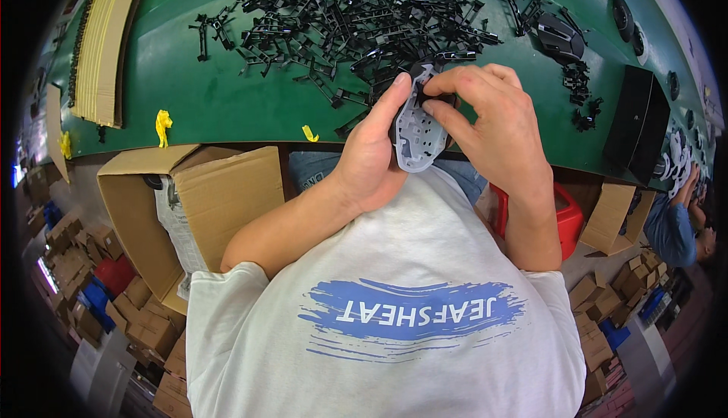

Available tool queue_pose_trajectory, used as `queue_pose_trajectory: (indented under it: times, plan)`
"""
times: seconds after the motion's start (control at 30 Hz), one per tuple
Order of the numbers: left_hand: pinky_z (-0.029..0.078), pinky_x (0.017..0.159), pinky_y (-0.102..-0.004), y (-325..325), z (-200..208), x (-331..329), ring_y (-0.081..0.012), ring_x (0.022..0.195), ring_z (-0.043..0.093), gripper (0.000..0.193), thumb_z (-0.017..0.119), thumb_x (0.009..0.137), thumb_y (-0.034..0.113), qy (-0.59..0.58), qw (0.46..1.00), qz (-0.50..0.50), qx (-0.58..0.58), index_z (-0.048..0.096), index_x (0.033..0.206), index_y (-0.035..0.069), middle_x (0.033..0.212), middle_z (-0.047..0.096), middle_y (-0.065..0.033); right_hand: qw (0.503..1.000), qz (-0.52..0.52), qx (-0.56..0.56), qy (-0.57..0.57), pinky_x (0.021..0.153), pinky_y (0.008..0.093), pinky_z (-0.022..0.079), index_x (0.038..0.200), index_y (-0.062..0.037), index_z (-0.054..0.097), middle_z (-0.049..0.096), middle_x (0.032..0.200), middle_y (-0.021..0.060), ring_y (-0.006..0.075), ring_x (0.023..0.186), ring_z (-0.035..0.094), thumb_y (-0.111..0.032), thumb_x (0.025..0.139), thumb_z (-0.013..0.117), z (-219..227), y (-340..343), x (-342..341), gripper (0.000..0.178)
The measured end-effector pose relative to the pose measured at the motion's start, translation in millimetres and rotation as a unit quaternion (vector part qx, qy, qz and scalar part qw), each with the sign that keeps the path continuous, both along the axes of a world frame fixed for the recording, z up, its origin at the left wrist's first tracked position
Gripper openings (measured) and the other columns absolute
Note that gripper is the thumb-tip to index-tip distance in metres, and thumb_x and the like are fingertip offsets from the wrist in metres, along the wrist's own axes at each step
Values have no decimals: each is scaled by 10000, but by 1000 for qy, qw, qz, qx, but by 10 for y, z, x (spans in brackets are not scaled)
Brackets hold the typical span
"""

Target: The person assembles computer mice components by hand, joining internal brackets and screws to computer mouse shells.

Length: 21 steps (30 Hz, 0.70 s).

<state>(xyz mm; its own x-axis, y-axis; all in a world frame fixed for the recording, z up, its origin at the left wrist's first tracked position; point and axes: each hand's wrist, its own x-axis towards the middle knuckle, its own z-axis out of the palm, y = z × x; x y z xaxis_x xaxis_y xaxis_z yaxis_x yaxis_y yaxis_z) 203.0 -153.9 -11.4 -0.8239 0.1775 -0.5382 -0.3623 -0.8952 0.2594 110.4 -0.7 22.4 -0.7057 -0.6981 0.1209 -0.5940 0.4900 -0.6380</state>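
Note:
My left hand (369, 153) is closed around the side of a light grey moulded plastic shell (417, 139), holding it tilted up in front of my chest. Its hollow inner face, with ribs and small holes, is turned towards me. At the shell's upper end, the thumb and forefinger of my right hand (497, 118) pinch a small black plastic piece, mostly hidden by the fingers. Just beyond my hands, a large heap of thin black plastic clips (356, 24) is spread over the green table (178, 62).
Folded cardboard (106, 39) lies at the table's left, with yellow scraps (163, 126) near its edge. An open carton (235, 190) stands below left. Right are a black shell (561, 37), a black box (638, 122) and a red stool (567, 217). Another person (673, 228) sits far right.

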Motion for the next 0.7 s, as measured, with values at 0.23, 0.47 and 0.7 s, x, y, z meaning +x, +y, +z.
queue_pose_trajectory:
  times: [0.23, 0.47, 0.7]
  plan:
    - [543, 959, -331, 26, 8, 3, -121, 1085, 662, 467, 449, 1137, 491, 8, 999, -35, -41, 649, 1308, 105, 1184, 688, -3, 996, 25, -74, 53, 1009, 459, 461, 1012, -99, 724, 733, 877, 21, 226, 847, 704, -97, 845, 809, -131, 49, 18, 188]
    - [544, 962, -323, 33, 78, 7, -115, 1102, 662, 465, 458, 1139, 473, 34, 998, -42, -24, 628, 1354, 97, 1196, 685, -6, 995, -67, -68, 32, 1071, 430, 409, 1074, -125, 739, 748, 923, 16, 226, 944, 677, -122, 820, 846, -49, 79, 72, 276]
    - [546, 994, -347, 78, 58, 41, -145, 1128, 674, 457, 424, 1146, 456, 26, 998, -42, -32, 633, 1356, 108, 1236, 701, -30, 997, -48, -40, 55, 1083, 455, 397, 978, -108, 785, 775, 984, 20, 218, 939, 675, -164, 827, 861, -88, 192, 109, 179]
